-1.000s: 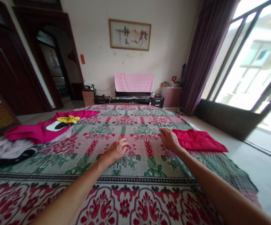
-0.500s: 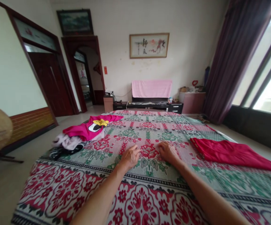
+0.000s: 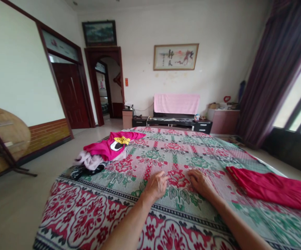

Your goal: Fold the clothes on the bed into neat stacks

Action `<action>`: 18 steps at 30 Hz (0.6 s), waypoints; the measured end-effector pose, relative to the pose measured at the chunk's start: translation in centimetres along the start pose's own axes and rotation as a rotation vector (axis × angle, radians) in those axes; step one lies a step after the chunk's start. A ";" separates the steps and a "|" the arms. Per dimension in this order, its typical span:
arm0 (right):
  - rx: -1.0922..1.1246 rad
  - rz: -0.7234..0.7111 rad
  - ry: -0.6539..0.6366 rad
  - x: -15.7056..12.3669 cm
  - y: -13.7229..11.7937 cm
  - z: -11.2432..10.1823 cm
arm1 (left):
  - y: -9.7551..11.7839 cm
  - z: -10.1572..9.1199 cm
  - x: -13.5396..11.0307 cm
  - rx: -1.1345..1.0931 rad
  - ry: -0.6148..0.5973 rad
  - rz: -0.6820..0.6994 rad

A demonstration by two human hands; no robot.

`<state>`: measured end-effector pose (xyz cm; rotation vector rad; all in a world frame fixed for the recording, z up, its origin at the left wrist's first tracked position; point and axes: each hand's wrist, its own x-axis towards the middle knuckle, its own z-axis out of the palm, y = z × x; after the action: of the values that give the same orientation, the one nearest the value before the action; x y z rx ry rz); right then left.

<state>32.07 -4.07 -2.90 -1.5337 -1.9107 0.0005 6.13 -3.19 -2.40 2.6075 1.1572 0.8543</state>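
Observation:
My left hand (image 3: pixel 157 185) rests on a flowered bedspread (image 3: pixel 177 163), fingers loosely bent and a little apart, holding nothing. To its right, my right hand (image 3: pixel 201 181) lies on the same cloth, also without anything in it, its fingers loosely bent. A red rose in the woven pattern shows between the two hands. On the left side of the bed is a loose pile of clothes: a magenta shirt (image 3: pixel 106 147) with a yellow and white print on top, pale pink cloth (image 3: pixel 90 160) and black-and-white cloth (image 3: pixel 84 171) beneath. Over on the right lies a folded red garment (image 3: pixel 272 185).
Past the bed's far edge stands a low black cabinet (image 3: pixel 203 126), with a pink cloth (image 3: pixel 176 103) draped over something above it. A folded round wooden table (image 3: pixel 7 128) leans at the left. Purple curtains (image 3: pixel 267 76) hang by the window at the right.
The view has turned left and tilted up slightly, so the room sits further right and lower. My hands stay in nearly the same place on the bedspread. Both clothing groups lie unmoved.

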 end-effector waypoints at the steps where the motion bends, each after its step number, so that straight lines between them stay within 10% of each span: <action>1: 0.002 -0.007 0.006 0.0 0.2 0.1 | 0.0 0.0 0.0 -0.004 0.002 -0.003; 11: 0.012 -0.014 0.019 0.1 0.9 0.5 | -0.6 0.1 0.4 -0.128 0.054 -0.047; 18: -0.037 -0.070 0.020 0.2 2.5 1.2 | -7.8 -5.9 -0.2 -0.269 0.653 -0.733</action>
<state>33.65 -2.63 -4.77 -1.4847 -1.9576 -0.0806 -2.22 1.50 -0.45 1.5019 1.8056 1.5503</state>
